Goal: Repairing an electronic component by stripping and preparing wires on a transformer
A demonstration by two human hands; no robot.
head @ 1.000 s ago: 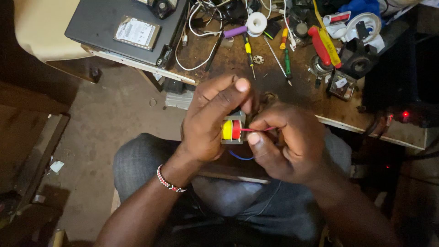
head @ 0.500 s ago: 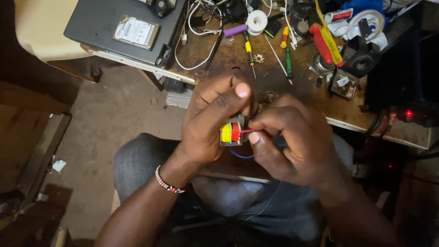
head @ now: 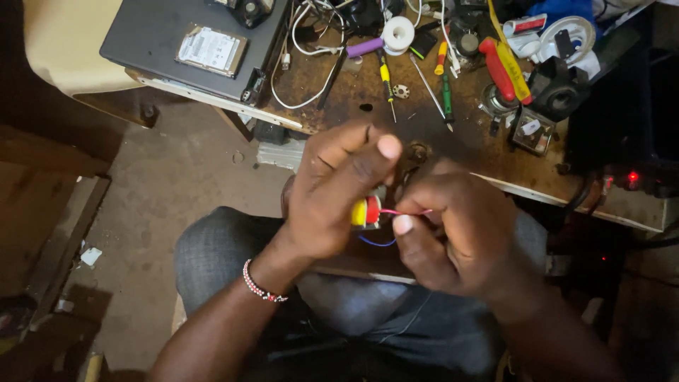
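Observation:
My left hand [head: 336, 191] grips a small component wound in yellow and red tape [head: 366, 211], held over my lap just in front of the workbench edge. My right hand [head: 453, 233] pinches a thin red wire [head: 404, 212] that comes out of the component's right side. A blue wire [head: 375, 243] loops below it between the hands. A beaded bracelet [head: 263, 283] sits on my left wrist. Most of the component is hidden by my fingers.
The worn workbench [head: 368, 92] holds a dark laptop [head: 163, 28] with a hard drive [head: 211, 49] on it, white cables [head: 311, 49], a tape roll [head: 397, 32], several screwdrivers [head: 385, 81], red-handled pliers [head: 503, 65] and a lit red power switch [head: 631, 177]. Bare concrete floor [head: 163, 184] lies left.
My hands have barely shifted; the right hand's fingers adjusted slightly on the red wire while the left hand keeps the taped component in place.

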